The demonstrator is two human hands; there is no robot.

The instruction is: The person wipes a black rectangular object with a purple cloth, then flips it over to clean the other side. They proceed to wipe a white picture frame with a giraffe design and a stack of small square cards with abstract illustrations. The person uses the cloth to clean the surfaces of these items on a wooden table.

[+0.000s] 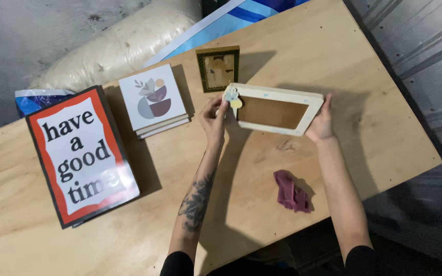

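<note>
Both hands hold a cream picture frame (274, 110) a little above the wooden table (364, 133), near its middle. The left hand (214, 120) pinches the frame's left end, with the fingers closed just beside a small flower ornament (233, 96) at the corner. The right hand (321, 122) grips the right end, thumb under and fingers folded around the edge. The frame is empty, and brown board shows through its opening.

Behind the frame, very near to it, lies a small dark frame (218, 68) with a greenish border and a pale picture inside. Left of it sits a short stack of square white pictures (153, 99); the top one shows grey, purple and peach round shapes with a leaf sprig. Farther left lies a big poster (82, 156) with a black edge, an orange-red border and a white wavy field with heavy black letters. Its lower corner comes near to the front edge of the table.

A crumpled dark red cloth (292, 191) lies between the forearms, near the front edge. The table right of the frame is bare wood up to its edge. Behind the table there are a pale bulky roll (124, 46) and a blue and white sheet (231, 20).
</note>
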